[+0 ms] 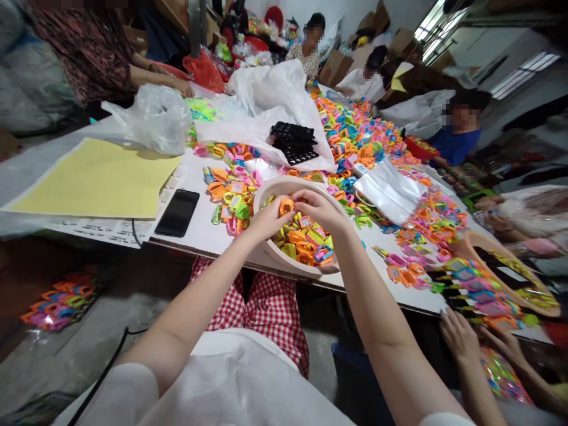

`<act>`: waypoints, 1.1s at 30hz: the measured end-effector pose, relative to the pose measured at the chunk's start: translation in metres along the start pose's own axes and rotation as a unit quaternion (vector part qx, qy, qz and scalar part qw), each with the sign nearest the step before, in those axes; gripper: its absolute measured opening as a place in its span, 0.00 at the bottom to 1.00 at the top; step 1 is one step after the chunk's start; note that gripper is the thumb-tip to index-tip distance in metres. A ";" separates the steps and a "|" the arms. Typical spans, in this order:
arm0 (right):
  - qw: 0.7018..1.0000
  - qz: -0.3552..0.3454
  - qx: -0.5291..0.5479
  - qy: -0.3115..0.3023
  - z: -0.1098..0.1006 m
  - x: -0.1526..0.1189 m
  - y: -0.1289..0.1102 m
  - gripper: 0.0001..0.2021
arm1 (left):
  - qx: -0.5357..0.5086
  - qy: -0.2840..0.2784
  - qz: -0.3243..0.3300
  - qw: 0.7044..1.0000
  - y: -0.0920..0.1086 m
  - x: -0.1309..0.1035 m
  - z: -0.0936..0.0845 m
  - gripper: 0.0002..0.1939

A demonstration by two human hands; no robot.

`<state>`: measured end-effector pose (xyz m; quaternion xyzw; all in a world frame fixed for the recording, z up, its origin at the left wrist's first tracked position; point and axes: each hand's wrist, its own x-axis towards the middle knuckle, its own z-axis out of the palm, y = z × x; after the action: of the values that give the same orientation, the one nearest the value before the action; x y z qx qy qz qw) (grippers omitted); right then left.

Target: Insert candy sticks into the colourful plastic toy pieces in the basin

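Orange plastic piece [286, 206], small and chunky, is above the basin [277, 181] contents. Left hand [266, 222] has it pinched, thumb and fingers closed. Right hand [320, 208] has fingers curled right beside it; can't tell if they grip. Basin: round, pale, smooth plastic, part-filled with glossy orange, yellow, pink and blue pieces. Loose pieces left of it; big heap [355, 136] beyond. Behind: black openwork stack [293, 144] on crinkled white plastic sheet [275, 89]. Second basin [473, 239], far right, peach, holds yellow items plus something black. Left: flat dark phone [177, 213], matte yellow sheet [93, 180], crumpled translucent bag [153, 118].
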<state>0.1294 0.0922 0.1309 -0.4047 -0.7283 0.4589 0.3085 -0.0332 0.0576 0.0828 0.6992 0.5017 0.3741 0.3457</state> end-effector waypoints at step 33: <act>0.941 0.071 0.295 0.150 0.022 0.003 0.006 0.11 | -0.058 0.198 -0.044 0.978 -0.008 0.007 0.007 0.19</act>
<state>0.1124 0.0870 0.1169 -0.4102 -0.4746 0.6078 0.4870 -0.0291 0.0659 0.0738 0.5673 0.5678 0.5178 0.2961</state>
